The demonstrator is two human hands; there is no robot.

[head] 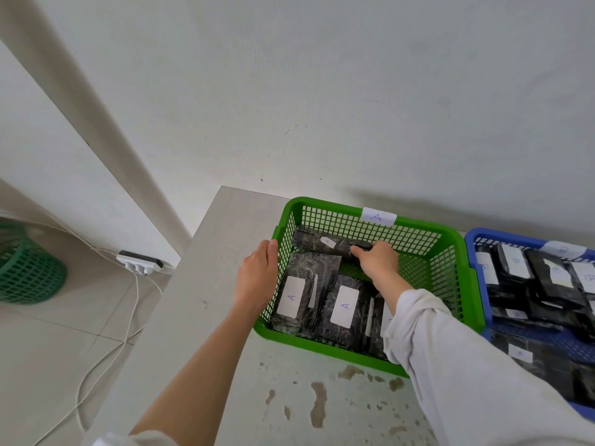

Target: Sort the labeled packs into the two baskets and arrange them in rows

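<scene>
A green basket (325,344) tagged "A" on its far rim stands on the table. Inside it lie dark packs with white "A" labels: one at the front left (302,294), one beside it (346,309), a third partly hidden under my right sleeve. Along the far wall a pack (322,243) stands on its edge; my right hand (376,260) reaches into the basket and grips that pack's right end. My left hand (257,273) clasps the basket's left rim. To the right, a blue basket (476,239) holds several dark labeled packs (547,272).
The pale table (225,317) has stains near its front and ends at the left, next to a tiled floor. A white power strip (140,262) with trailing cables and a green round basket (25,268) sit on the floor. A white wall rises right behind the baskets.
</scene>
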